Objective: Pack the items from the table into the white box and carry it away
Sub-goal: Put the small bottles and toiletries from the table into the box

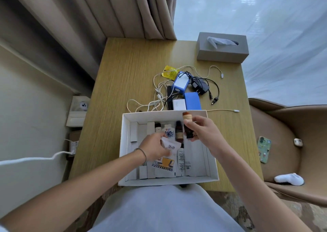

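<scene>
The white box [123, 143] stands open at the near edge of the wooden table [123, 72]. Inside lie small white cartons, a brown bottle [179, 131], a white tube [180, 158] and printed sachets. My left hand [154, 147] is inside the box and holds a white sachet [170, 146] with printed characters. My right hand [203, 132] grips a small amber bottle [187, 124] above the box's far right part. Beyond the box lie tangled white cables [159, 93], a black adapter [200, 86], blue packs [192, 101], a white charger [179, 104] and a yellow sachet [169, 71].
A grey tissue box [222, 47] sits at the table's far right corner. A brown chair [292, 143] on the right holds a phone [264, 149], an earbud case [298, 142] and a white sock [289, 178]. Curtains hang behind the table. A white cord [35, 158] runs at left.
</scene>
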{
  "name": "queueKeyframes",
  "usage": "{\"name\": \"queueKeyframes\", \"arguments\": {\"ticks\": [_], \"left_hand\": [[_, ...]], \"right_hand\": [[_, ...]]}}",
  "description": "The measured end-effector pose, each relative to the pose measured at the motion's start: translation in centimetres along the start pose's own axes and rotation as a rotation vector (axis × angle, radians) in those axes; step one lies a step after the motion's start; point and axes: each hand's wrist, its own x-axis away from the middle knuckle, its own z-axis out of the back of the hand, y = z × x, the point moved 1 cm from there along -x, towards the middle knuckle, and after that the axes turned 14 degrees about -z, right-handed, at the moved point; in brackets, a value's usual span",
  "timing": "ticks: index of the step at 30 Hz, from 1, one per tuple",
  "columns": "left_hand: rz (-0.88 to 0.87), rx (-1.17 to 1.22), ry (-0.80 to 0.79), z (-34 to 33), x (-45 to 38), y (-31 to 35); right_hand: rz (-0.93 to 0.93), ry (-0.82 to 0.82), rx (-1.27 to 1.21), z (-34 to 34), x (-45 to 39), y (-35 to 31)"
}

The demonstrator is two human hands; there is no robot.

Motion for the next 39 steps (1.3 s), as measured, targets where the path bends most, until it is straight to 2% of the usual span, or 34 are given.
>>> {"name": "queueKeyframes", "arguments": {"ticks": [8, 15, 21, 25, 28, 33, 39], "left_hand": [[-0.039, -0.229, -0.022, -0.3, 0.6, -0.5], [-0.229, -0.294, 0.362, 5.6, 4.1, 0.3], [-0.243, -0.216, 0.604, 10.1, 6.8, -0.6], [-0.209, -0.161, 0.648, 10.9, 7.5, -1.5], [-0.19, -0.142, 0.656, 11.2, 7.9, -2.0], [-0.197, -0.121, 0.662, 11.5, 8.2, -2.2], [-0.202, -0.132, 0.622, 11.9, 7.4, -2.2]], "right_hand": [[0.032, 0.003, 0.052, -1.2, 0.4, 0.3], [0.058, 0.023, 0.155, -5.0, -2.2, -0.6], [0.124, -0.03, 0.587, -10.8, -5.0, -0.1], [0.133, -0.077, 1.014, -14.2, -6.3, 0.2], [0.103, -0.112, 1.229, -16.0, -6.9, 0.6], [0.065, -0.127, 1.3, -17.7, -7.6, 0.9], [0.164, -0.011, 1.306, -18.0, -7.7, 2.1]]}}
